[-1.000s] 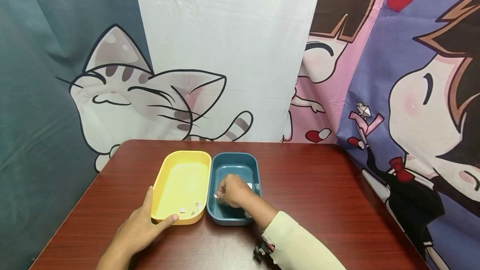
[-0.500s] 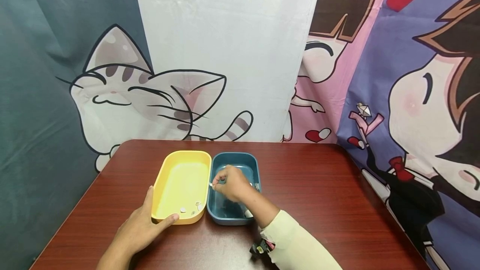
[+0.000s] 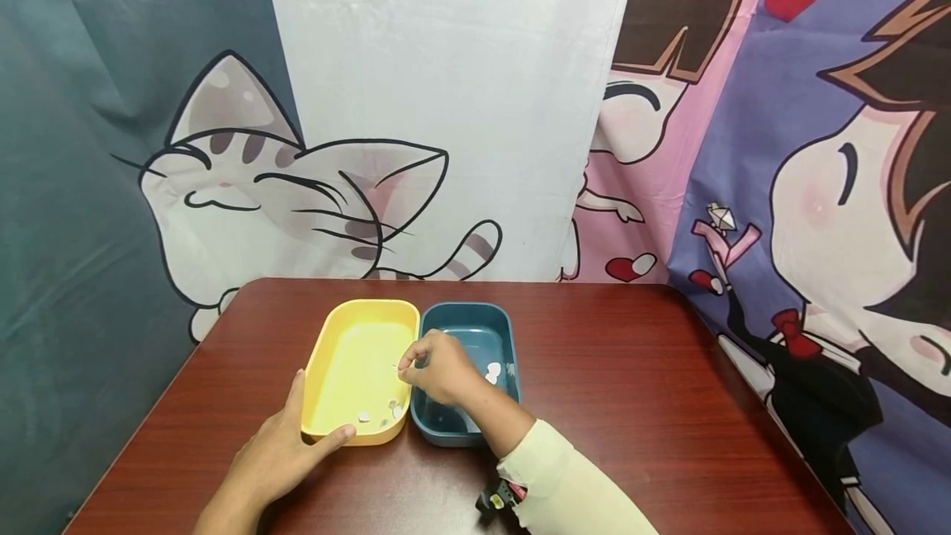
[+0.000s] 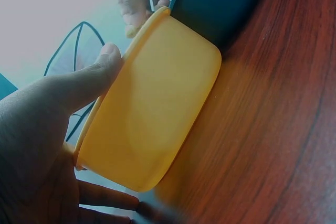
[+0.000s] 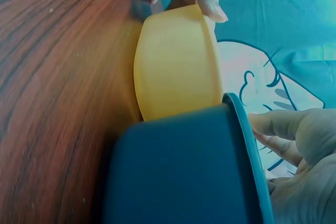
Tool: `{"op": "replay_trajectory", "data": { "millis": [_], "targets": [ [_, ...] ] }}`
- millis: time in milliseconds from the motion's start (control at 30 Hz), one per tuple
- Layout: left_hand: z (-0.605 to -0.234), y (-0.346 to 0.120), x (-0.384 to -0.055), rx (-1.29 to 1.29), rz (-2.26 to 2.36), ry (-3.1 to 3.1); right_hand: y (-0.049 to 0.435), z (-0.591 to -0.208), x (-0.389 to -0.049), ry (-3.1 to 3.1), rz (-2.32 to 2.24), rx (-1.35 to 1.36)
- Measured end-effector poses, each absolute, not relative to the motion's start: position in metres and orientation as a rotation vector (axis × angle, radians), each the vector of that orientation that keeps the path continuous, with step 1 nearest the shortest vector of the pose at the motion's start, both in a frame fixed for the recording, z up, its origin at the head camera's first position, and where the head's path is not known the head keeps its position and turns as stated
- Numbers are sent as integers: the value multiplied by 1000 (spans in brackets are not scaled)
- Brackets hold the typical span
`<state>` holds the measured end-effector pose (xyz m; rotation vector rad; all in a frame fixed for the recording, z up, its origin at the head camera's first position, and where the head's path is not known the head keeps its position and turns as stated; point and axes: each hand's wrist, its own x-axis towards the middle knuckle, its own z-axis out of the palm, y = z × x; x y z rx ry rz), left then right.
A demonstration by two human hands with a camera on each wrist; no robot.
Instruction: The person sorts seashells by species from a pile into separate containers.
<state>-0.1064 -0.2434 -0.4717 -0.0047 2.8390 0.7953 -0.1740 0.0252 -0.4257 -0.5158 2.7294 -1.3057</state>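
A yellow plastic tray (image 3: 360, 362) stands left of a dark blue tray (image 3: 468, 316), side by side. My left hand (image 3: 275, 452) holds the yellow tray's near left corner; in the left wrist view its thumb (image 4: 97, 74) lies at the rim and fingers reach round the outer wall. My right hand (image 3: 440, 370) is over the rims where the trays meet, thumb and forefinger pinched together above the yellow tray's right side. A small white piece shows faintly at those fingertips. Small white discs (image 3: 363, 417) lie in the yellow tray's near end.
More white discs (image 3: 494, 371) lie in the blue tray, partly behind my right forearm. Both trays stand on a reddish-brown wooden table (image 3: 594, 378). A printed cloth backdrop (image 3: 475, 106) hangs behind it. A small black device (image 3: 499, 499) sits at my right cuff.
My right hand has risen from inside the blue tray and moved left to the yellow tray's edge with the small white piece. The left hand has stayed on the yellow tray.
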Motion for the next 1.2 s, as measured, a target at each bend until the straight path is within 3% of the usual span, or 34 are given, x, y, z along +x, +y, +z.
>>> {"op": "replay_trajectory", "data": {
  "millis": [833,1200],
  "targets": [
    [-468,-252,-101,-122,728,2809,37,-435,-163,2680,-1439,-480],
    [-469,-241,-98,39,718,3048,72,-436,-139,2997,-1348,-452]
  ]
}}
